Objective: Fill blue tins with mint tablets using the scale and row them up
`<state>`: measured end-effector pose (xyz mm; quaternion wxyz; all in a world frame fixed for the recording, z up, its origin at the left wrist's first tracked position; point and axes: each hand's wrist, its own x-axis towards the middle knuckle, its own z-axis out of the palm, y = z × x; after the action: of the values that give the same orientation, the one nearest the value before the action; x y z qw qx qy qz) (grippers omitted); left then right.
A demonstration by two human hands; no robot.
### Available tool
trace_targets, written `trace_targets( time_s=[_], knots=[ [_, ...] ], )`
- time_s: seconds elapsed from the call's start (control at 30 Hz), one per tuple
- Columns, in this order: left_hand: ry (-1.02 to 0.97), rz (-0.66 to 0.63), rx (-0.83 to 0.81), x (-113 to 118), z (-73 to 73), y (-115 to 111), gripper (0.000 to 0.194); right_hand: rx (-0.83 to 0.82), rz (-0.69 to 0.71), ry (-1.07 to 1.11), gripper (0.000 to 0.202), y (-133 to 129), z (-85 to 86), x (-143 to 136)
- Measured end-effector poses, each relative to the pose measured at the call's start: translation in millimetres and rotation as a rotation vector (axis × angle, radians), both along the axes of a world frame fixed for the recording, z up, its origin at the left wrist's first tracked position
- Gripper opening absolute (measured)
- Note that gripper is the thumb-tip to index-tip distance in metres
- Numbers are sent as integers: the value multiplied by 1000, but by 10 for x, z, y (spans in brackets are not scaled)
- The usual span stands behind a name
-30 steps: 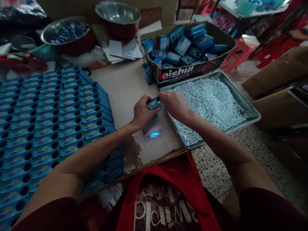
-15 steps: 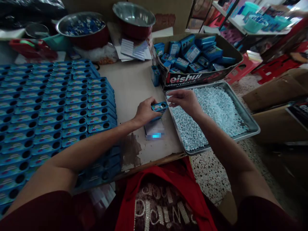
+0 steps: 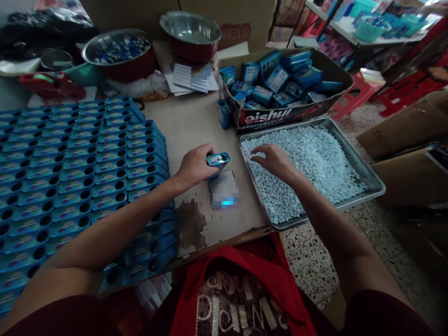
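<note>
My left hand (image 3: 195, 164) is closed around a small blue candy box (image 3: 217, 159); a few white pieces show at the opening in its top. The box is held over a small digital scale (image 3: 223, 185) with a lit blue display, and I cannot tell whether they touch. Over the left part of a metal tray (image 3: 377, 187), my right hand (image 3: 275, 162) hovers with thumb and fingers apart. Pale blue and white tablets (image 3: 315, 154) fill most of that tray. Nothing shows between my right fingers.
Rows of blue boxes (image 3: 73, 163) with round openings cover the left side. Behind the tray, a carton (image 3: 280, 116) holds more boxes, and one box (image 3: 224, 114) stands beside it. Two metal bowls, one a shiny bowl (image 3: 191, 32), stand at the back.
My left hand has drawn the candy box left and slightly down, away from my right hand. My right hand has moved a little right and down over the tablets.
</note>
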<state>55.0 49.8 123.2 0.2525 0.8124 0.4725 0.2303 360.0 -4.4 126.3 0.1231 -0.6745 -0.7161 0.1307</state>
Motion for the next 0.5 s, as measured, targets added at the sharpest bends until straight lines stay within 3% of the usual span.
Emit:
trace_targets(
  time_s=[0.13,0.23,0.37,0.5],
  knots=[
    [22,46,51,-136,13,78,30,102,28,158,23,73,44,-240],
    [3,50,19,-189,25,109,29,239,188,283,26,78,53,-498],
    [-31,78,-39,-211,45,124,28,245,435,246,37,132,-12,-798],
    [-96,43,-114,-288,27,152,30,226,442,187,36,217,-147,-890]
  ],
)
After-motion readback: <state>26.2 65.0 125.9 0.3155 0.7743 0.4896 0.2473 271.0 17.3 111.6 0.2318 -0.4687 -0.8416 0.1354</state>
